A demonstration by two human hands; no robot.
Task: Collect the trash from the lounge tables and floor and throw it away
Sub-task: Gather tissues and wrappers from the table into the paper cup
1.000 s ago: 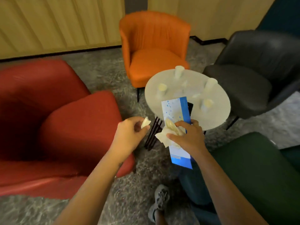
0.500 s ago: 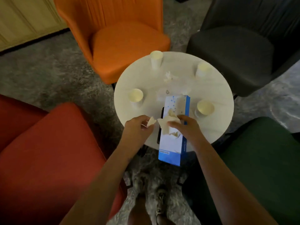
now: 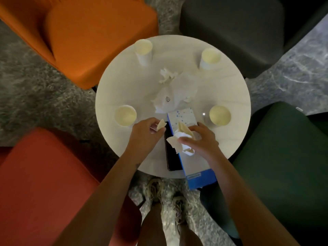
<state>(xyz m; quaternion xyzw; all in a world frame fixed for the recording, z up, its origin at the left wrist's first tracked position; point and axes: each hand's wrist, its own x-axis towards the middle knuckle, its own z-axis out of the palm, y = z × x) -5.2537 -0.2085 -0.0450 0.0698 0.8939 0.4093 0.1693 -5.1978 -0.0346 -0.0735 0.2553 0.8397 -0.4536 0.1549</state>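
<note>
Two hands work over the near side of the round white table (image 3: 110,96). The left hand (image 3: 143,132) pinches a small paper scrap (image 3: 161,124) between thumb and fingertips. The right hand (image 3: 204,141) curls round a wad of crumpled tissues (image 3: 177,142), holding it on top of a blue-and-white box (image 3: 192,167) whose near end juts past the table edge. A flat black item (image 3: 171,157) lies just beside the box. Four paper cups (image 3: 143,50) stand around the table, with more crumpled tissue (image 3: 167,75) and a clear wrapper (image 3: 175,93) in the middle. Orange (image 3: 88,38), grey (image 3: 239,32), red (image 3: 44,183) and green (image 3: 284,157) chairs ring the table closely.
</note>
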